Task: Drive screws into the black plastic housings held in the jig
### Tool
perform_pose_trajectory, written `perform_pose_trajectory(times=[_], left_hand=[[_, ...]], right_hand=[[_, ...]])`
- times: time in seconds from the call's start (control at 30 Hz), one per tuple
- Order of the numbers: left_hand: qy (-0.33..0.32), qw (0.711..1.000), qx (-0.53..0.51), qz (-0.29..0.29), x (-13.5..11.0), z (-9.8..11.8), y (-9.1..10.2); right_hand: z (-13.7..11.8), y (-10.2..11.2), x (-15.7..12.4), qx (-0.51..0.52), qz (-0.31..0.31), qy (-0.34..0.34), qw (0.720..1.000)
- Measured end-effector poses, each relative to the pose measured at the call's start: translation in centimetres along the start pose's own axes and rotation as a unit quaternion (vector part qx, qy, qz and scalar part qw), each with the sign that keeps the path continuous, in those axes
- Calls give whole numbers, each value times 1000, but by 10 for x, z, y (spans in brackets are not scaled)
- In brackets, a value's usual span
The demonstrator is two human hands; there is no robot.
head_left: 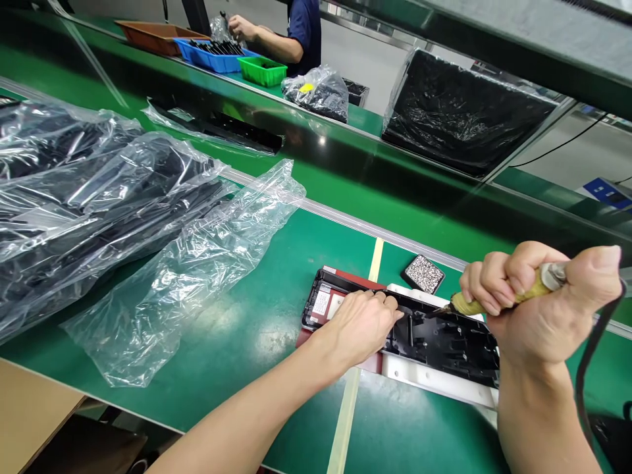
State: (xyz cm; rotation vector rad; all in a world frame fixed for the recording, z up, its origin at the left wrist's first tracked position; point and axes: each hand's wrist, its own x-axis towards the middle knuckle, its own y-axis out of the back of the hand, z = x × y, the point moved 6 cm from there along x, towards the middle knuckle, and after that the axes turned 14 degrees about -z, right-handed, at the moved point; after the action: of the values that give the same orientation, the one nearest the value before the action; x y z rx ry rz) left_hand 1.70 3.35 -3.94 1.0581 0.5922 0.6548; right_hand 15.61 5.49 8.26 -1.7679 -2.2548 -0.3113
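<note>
A long black plastic housing (444,339) lies in a white and red fixture (434,378) on the green bench. My left hand (363,326) rests on the housing's left half, fingers curled and pressing down on it. My right hand (538,303) is closed in a fist around a soldering iron (474,305) with a yellowish handle. Its tip points left and down at the middle of the housing. A black cord (590,368) runs from the iron down past my right wrist.
Clear plastic bags of black parts (89,197) cover the bench's left side. A small speckled pad (423,273) lies behind the fixture. Across the raised green conveyor, another person (291,33) works beside blue (212,58), green (261,70) and brown trays. A black-lined bin (459,112) stands right.
</note>
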Motion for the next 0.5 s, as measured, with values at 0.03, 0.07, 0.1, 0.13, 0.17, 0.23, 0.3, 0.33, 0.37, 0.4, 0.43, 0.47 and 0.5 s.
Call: perform_pose_trajectory(times=[0.03,0.07,0.1,0.13,0.17,0.23,0.3,0.33,0.37,0.4,0.43,0.47,0.5], left_hand=[[-1,1000,2,-5,0,0,1],[-3,1000,5,-8,-1,1,2],[-5,1000,8,-9,-2,1,3],[-10,1000,9,-5,-3,1,4],[-15,1000,7,4,-5,2,6],[-27,999,-17,44,-9,1,10],[-39,992,-69,99,-13,-1,18],[-42,986,-99,123,-15,-2,22],[-40,981,-128,141,-16,-4,27],[-36,976,-152,152,-16,-5,33],[-32,972,-170,160,-16,-5,39],[-29,968,-186,165,-15,-4,47],[-28,964,-201,174,-15,-3,55]], right_hand=[[0,-1,1,7,-10,6,1000],[-1,-3,3,12,-20,13,1000],[-1,-5,4,14,-29,21,999],[-1,-6,4,14,-33,28,999],[-1,-7,5,15,-35,33,999],[0,-8,3,20,-34,34,999],[3,-9,0,27,-29,33,999],[4,-9,-1,31,-25,32,999],[6,-10,-1,35,-21,30,999],[7,-11,-1,39,-19,28,999],[8,-13,-1,43,-21,29,998],[8,-16,1,45,-26,30,998],[7,-19,3,46,-34,32,998]])
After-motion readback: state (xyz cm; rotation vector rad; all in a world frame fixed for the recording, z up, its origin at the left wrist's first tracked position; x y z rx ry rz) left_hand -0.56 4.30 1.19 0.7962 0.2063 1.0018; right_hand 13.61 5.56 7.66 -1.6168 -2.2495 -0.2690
